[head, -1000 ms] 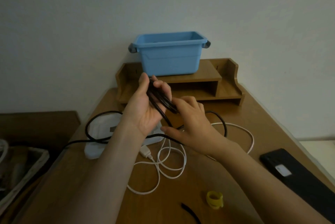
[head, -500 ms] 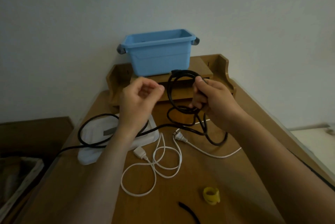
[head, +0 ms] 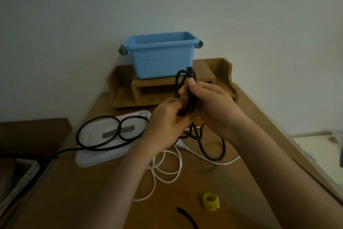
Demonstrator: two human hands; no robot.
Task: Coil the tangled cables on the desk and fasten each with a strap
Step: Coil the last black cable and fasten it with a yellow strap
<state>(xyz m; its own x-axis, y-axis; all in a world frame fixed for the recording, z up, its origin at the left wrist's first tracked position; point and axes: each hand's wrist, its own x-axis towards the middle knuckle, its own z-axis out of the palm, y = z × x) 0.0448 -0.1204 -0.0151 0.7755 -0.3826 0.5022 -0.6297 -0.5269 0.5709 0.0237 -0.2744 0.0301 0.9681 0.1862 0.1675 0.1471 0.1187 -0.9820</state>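
So, my right hand [head: 213, 106] grips the coiled black cable [head: 191, 97] up top, left hand [head: 167, 123] pinches its bottom, I think; loose loops trail off the desk's [head: 111, 191] left edge.

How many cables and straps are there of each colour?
Black cable: 1
White cable: 1
Yellow strap: 1
Black strap: 1
Total: 4

matt wooden desk [head: 232, 182], blue plastic bin [head: 161, 61]
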